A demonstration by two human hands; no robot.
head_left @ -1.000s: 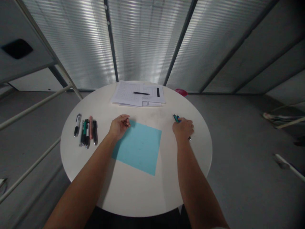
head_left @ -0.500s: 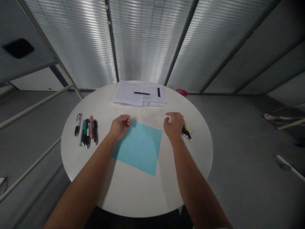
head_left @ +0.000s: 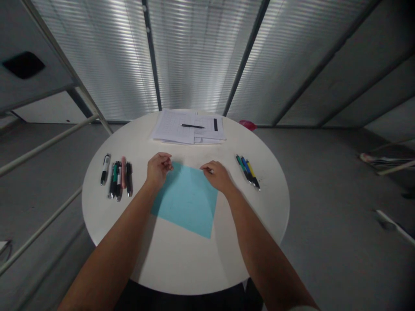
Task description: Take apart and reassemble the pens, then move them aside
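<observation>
A light blue sheet [head_left: 186, 198] lies tilted on the white round table [head_left: 191, 263]. My left hand [head_left: 158, 168] hovers at its upper left corner, fingers curled in; whatever they may hold is hidden. Over the sheet's upper right edge is my right hand [head_left: 216, 175], thumb and fingertips drawn together, and I cannot make out anything between them. To the right lie three pens side by side: a green pen [head_left: 241, 164], a blue pen [head_left: 247, 168] and a yellow pen [head_left: 253, 173], all with dark grips.
Several pens, among them a black pen [head_left: 129, 179], lie in a group at the left, with a white-and-black pen [head_left: 105, 169] apart from them. Printed papers [head_left: 175, 129] sit at the far edge with a dark pen [head_left: 193, 126] on top. A metal rail [head_left: 48, 144] stands left.
My right hand has moved left, from the pens on the right to the sheet's upper edge, uncovering those pens. My left hand has shifted slightly left.
</observation>
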